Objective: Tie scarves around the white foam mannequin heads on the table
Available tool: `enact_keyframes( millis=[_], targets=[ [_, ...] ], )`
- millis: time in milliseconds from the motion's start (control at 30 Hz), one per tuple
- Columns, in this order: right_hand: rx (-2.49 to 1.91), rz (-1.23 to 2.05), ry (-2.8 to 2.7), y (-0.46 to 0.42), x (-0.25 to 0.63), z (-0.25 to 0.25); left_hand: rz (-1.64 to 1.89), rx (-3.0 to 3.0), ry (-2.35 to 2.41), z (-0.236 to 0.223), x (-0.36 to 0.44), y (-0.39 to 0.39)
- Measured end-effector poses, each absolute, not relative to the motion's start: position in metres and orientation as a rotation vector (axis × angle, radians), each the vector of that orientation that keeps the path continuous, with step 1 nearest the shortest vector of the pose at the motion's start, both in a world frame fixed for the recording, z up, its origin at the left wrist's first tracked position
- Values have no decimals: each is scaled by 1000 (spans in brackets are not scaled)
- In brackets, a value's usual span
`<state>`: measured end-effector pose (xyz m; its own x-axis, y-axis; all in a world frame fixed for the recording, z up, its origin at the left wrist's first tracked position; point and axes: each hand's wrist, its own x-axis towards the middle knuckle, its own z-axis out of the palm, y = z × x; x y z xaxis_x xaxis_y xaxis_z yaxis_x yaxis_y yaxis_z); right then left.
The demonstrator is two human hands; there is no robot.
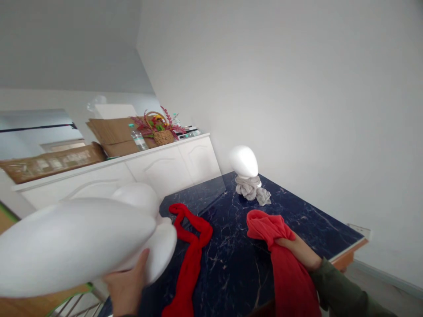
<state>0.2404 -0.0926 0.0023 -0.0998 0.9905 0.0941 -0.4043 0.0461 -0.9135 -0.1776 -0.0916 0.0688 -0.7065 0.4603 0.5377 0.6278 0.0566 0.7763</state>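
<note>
My left hand point(127, 286) grips the base of a white foam mannequin head point(76, 242), which lies tilted on its side close to the camera at the lower left. My right hand point(294, 248) is closed on a coral-red scarf point(280, 264); the cloth drapes over my fingers and hides them, and its end trails down to the bottom edge. A second, deeper red scarf point(191, 251) lies stretched across the dark blue marble table point(231, 264) between my hands.
Another white foam head point(244, 162) stands at the table's far end with a grey scarf point(251, 189) bunched at its neck. Behind stands a white sideboard point(158, 169) carrying cardboard boxes, a water bottle point(139, 138) and a flower basket point(160, 127). A white wall runs along the right.
</note>
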Motion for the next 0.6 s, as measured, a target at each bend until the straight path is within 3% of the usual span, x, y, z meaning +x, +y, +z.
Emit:
enact_keyframes(
  millis=[267,600],
  targets=[
    [-798,1387,-943,-91,241,-2,-2028,-2415,-1868,62,-39,-71],
    [-742,1291,-881,-97,246,-7,-1871,-2706,-1806,29,-19,-31]
  ],
)
